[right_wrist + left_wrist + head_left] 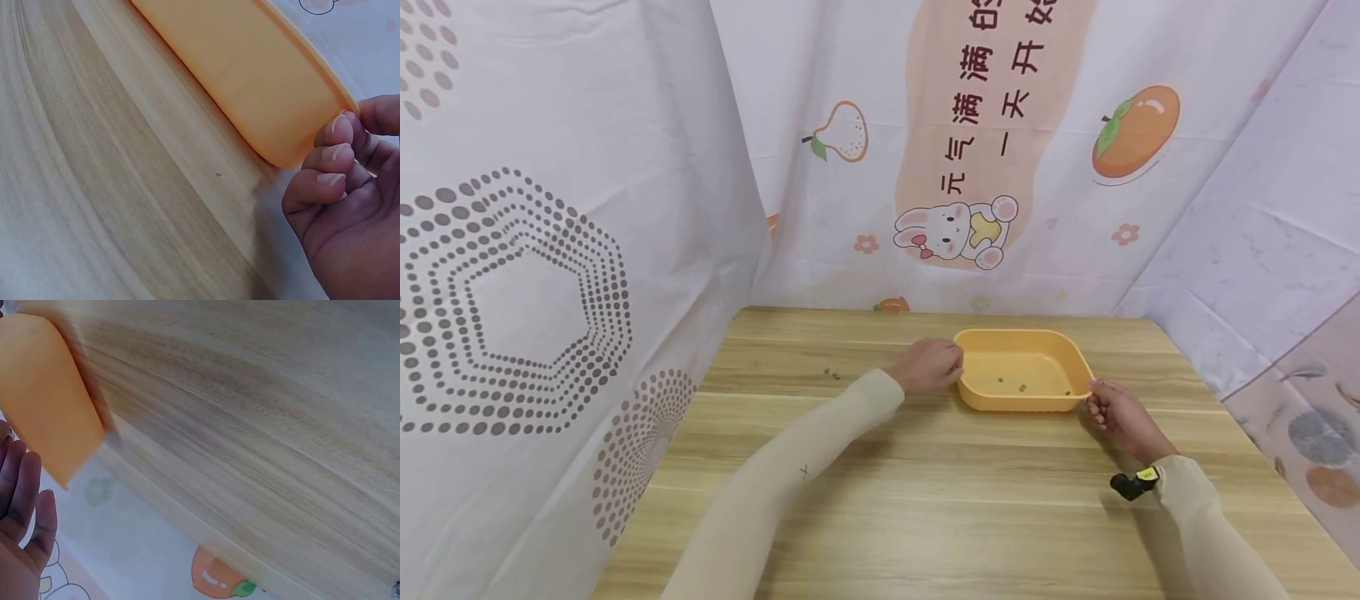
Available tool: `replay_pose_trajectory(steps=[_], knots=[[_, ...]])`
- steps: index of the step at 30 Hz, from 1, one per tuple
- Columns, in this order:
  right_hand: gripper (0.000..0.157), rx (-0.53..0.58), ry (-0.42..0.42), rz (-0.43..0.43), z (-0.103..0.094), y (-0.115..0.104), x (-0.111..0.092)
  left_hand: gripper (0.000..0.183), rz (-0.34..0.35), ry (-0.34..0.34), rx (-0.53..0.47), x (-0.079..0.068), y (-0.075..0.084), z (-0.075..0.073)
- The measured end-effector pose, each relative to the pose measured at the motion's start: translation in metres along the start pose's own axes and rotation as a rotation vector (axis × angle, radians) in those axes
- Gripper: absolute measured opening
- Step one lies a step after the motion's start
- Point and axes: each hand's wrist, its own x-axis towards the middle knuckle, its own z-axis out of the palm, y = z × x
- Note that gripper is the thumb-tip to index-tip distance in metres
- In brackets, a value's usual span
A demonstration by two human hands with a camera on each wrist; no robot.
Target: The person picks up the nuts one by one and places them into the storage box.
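A shallow yellow-orange plastic tray is at the far right part of the wooden table. A few tiny metal pieces, nut-like in shape, lie on its floor, one nut near the middle. My left hand holds the tray's left rim; in the left wrist view its fingers curve beside the tray wall. At the near right corner, my right hand pinches the rim between thumb and index finger. The other right fingers are curled in below the rim.
Several more tiny metal pieces lie on the wooden table, left of my left hand. Behind the table hangs a printed curtain, with more cloth on both sides. A small black device sits at my right wrist.
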Motion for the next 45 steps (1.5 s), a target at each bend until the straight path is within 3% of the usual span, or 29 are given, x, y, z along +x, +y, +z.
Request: replay_pose_trajectory(steps=[14,28,37,45], knots=[[0.031,-0.013,0.012,-0.002,0.003,-0.002,0.000,0.017,0.057,0.039,0.053,0.004,0.004,0.004],[0.030,-0.004,0.017,-0.003,0.004,-0.001,0.000,0.010,-0.016,0.028,-0.017,-0.001,-0.001,0.008],[0.029,-0.007,0.014,0.001,0.001,-0.001,-0.001,0.009,-0.047,0.009,-0.048,-0.016,-0.014,0.010],[0.028,0.021,0.003,-0.008,0.002,-0.001,-0.002,0.007,-0.063,0.024,-0.035,-0.047,-0.034,0.009]])
